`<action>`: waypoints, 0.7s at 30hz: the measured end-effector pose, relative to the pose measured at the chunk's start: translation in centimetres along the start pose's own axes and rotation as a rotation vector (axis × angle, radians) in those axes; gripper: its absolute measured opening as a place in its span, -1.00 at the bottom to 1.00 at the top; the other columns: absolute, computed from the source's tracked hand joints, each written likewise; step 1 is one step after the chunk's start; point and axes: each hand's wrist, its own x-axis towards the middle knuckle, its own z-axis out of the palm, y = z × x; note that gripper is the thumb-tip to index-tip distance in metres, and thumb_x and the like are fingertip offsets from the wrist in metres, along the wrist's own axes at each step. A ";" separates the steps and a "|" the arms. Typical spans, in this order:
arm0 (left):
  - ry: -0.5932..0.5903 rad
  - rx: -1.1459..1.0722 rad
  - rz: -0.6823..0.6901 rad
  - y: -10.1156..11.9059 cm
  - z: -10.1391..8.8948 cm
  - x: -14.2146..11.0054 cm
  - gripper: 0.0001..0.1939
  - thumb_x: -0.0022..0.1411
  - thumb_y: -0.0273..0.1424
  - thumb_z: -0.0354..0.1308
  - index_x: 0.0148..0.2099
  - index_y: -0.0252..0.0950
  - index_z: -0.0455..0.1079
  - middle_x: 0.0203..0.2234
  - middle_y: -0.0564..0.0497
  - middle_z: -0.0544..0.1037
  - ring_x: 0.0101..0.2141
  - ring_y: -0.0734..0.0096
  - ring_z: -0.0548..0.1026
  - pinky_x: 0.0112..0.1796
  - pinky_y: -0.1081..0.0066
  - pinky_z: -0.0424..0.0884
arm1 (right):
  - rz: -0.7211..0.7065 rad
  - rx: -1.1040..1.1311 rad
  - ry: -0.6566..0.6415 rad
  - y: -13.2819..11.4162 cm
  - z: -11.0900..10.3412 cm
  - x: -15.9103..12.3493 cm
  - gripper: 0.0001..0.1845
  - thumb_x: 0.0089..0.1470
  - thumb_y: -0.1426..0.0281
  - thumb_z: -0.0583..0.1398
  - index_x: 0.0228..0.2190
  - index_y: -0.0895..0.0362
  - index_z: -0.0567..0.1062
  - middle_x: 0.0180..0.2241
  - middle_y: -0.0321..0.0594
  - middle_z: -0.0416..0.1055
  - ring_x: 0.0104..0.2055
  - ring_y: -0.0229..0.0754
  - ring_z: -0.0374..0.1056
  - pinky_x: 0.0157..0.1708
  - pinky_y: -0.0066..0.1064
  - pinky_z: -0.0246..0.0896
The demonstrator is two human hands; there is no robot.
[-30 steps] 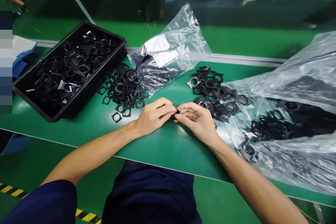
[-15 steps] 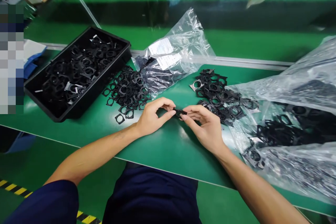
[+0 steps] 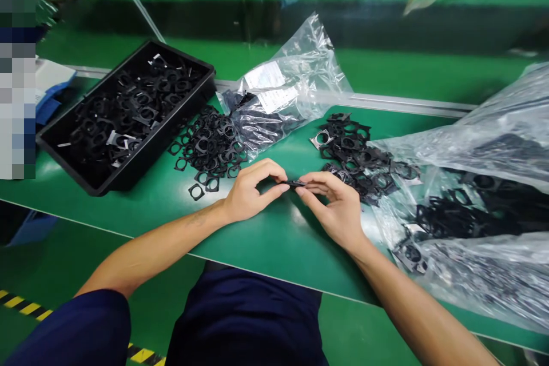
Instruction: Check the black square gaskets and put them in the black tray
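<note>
Between my fingertips is a thin black plastic part point(image 3: 294, 183), seen nearly edge-on, so its shape is mostly hidden. My left hand point(image 3: 253, 189) pinches its left end, and my right hand point(image 3: 332, 200) pinches its right end, both just above the green table point(image 3: 257, 246). Beyond my left hand lies a pile of small black frames with round holes point(image 3: 210, 143). Past my right hand is a second pile, of larger black ring-holed plates point(image 3: 355, 151).
A black bin point(image 3: 128, 168) full of similar parts stands at left. Behind the small frames lies a clear plastic bag point(image 3: 300, 80) with white labels. Larger open bags point(image 3: 480, 137) of black parts cover the right side. A metal rail point(image 3: 386, 104) runs along the back.
The black part has turned slightly between my fingers, from slanted to nearly level and flatter. Both hands stay in almost the same place, still holding it.
</note>
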 end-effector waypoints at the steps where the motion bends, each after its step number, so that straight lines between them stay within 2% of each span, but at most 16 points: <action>1: 0.000 -0.012 0.005 0.0 0.0 0.1 -0.90 0.31 -0.39 0.24 -0.26 -0.28 0.41 -0.40 0.01 0.55 -0.35 0.43 0.50 -0.25 0.39 0.42 | 0.012 0.017 0.003 0.0 0.0 0.0 -0.74 0.08 0.17 0.37 -0.28 0.07 0.57 -0.29 -0.22 0.60 -0.30 -0.17 0.57 -0.18 -0.31 0.58; 9: 0.015 -0.084 -0.066 -0.1 0.0 0.0 -0.87 0.30 -0.37 0.25 -0.29 -0.28 0.41 -0.40 0.01 0.55 -0.33 0.42 0.50 -0.21 0.38 0.41 | 0.089 0.142 0.001 -0.2 -0.1 0.3 -0.73 0.02 0.17 0.42 -0.34 0.08 0.57 -0.25 -0.19 0.61 -0.21 -0.14 0.57 -0.06 -0.26 0.53; 16: -0.014 -0.040 -0.108 0.6 0.0 -0.3 -0.88 0.30 -0.38 0.23 -0.28 -0.28 0.39 -0.43 0.04 0.52 -0.37 0.45 0.47 -0.26 0.42 0.40 | 0.146 0.138 -0.005 -0.2 -0.4 0.5 -0.71 -0.03 0.16 0.44 -0.40 0.09 0.56 -0.38 -0.26 0.53 -0.34 -0.20 0.48 -0.18 -0.31 0.50; 21: -0.017 -0.041 -0.094 0.5 0.1 -0.4 -0.90 0.30 -0.39 0.24 -0.27 -0.28 0.39 -0.43 0.05 0.52 -0.37 0.46 0.47 -0.26 0.43 0.40 | 0.204 0.222 -0.042 0.0 -0.5 0.9 -0.70 -0.09 0.20 0.47 -0.44 0.09 0.53 -0.44 -0.31 0.48 -0.40 -0.27 0.42 -0.29 -0.41 0.42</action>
